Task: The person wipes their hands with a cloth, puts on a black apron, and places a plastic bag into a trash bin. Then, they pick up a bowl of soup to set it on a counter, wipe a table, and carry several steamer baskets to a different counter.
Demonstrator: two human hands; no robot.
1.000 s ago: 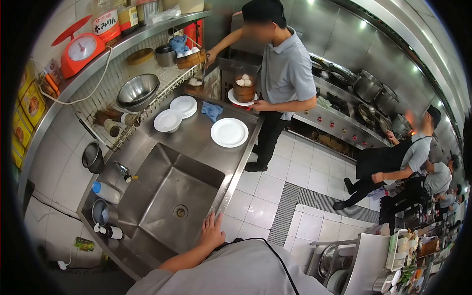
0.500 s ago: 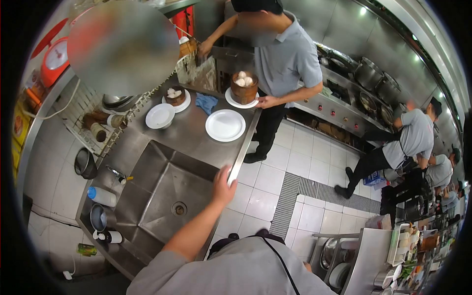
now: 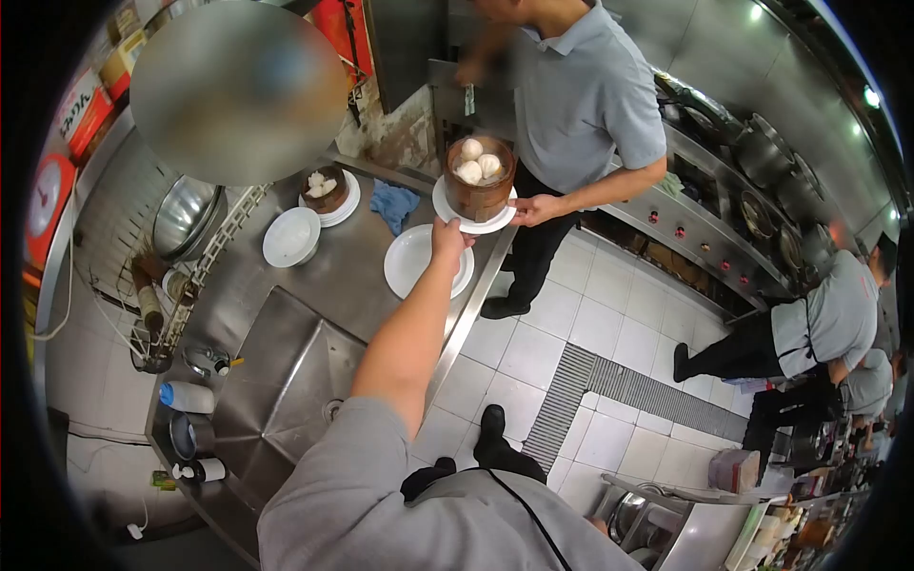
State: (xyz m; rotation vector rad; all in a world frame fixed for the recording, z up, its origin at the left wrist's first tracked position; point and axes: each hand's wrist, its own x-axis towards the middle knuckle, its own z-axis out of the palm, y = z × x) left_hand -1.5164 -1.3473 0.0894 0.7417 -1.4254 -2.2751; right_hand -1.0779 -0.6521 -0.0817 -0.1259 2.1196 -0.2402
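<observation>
Left hand point(image 3: 447, 238) meets the plate point(image 3: 481, 226) bearing a bamboo steamer point(image 3: 479, 186); its fingers appear pinched on the near rim. A co-worker's hand point(image 3: 535, 208) supports the far side.

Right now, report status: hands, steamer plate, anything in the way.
Left hand at the plate rim, grip unclear; right hand out of view. Plate carries bamboo steamer with buns, co-worker's hand holds far side. Empty white plate beneath wrist.

A steel sink point(image 3: 286, 381) sat in the worktop point(image 3: 347, 271). Behind it lay a small white plate point(image 3: 290, 236), a blue cloth point(image 3: 392, 202) and a metal bowl point(image 3: 186, 214). Pots point(image 3: 762, 152) stood on the stove point(image 3: 700, 233).
</observation>
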